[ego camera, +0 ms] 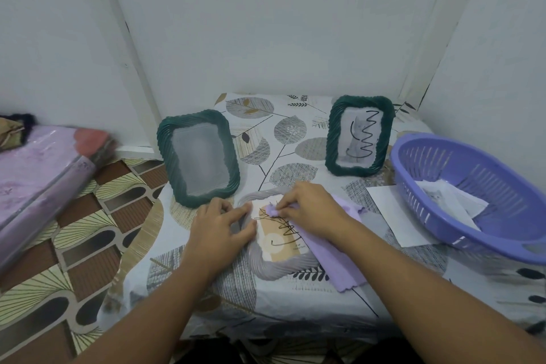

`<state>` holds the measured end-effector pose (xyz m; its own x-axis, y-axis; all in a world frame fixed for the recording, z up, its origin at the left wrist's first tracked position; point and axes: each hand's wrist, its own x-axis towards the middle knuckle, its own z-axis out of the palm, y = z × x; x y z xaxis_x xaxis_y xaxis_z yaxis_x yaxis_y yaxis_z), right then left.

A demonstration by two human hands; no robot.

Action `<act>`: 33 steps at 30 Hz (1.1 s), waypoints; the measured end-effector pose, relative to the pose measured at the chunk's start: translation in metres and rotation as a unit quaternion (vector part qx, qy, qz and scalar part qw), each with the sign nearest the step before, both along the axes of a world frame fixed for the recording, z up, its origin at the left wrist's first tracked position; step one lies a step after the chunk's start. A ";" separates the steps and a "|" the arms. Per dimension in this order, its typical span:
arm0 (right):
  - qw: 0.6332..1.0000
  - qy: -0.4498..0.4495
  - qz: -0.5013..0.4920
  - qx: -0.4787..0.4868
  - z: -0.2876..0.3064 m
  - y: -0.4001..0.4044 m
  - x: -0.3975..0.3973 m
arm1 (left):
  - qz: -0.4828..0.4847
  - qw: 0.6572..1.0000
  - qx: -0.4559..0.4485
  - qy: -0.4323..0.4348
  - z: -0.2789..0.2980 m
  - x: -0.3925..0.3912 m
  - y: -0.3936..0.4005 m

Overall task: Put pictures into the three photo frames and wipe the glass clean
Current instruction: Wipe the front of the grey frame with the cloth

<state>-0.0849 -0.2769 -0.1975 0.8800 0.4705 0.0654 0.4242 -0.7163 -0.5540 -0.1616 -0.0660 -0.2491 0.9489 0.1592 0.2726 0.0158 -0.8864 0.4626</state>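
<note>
Under the right hand, a grey photo frame lies flat on the tabletop, and a bunched corner of a lilac cloth is pinched between the curled fingertips and pressed onto the glass, where black scribbled marks can be seen. Just left of that hand, the left hand is laid on the frame's near-left rim, its fingers loosely spread and pressing down so that the frame is steadied. The wiping step on this frame is judged to be in hand, with much of the scribble not yet removed below the fingertips. Beyond the left hand, a green frame is stood upright with cloudy glass, in which no picture can be made out. Beyond the right hand, a second green frame is stood upright with a cat picture inside and black scribble on its glass, so wiping appears to be owed there as well. Well to the right of the right hand, a purple basket holding loose pictures is placed, with a white sheet lying beside it. For the next move, firm rubbing strokes down the glass would be called for, with the frame kept pinned against sliding. Whether the marks will lift easily cannot be told.
</note>
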 end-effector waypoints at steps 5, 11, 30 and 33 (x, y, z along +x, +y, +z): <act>1.000 -0.024 -0.016 -0.006 0.004 -0.003 0.005 | 0.000 1.000 0.002 0.005 0.000 0.000 0.000; 1.000 -0.009 0.007 -0.007 0.000 -0.008 -0.003 | 0.003 1.000 0.007 0.004 -0.002 0.001 0.000; 1.000 -0.022 -0.005 -0.003 0.000 -0.001 -0.001 | 0.000 1.000 -0.004 0.010 0.000 0.000 0.000; 1.000 -0.008 0.011 -0.007 0.000 -0.011 -0.004 | 0.001 1.000 -0.011 0.012 0.001 -0.001 -0.001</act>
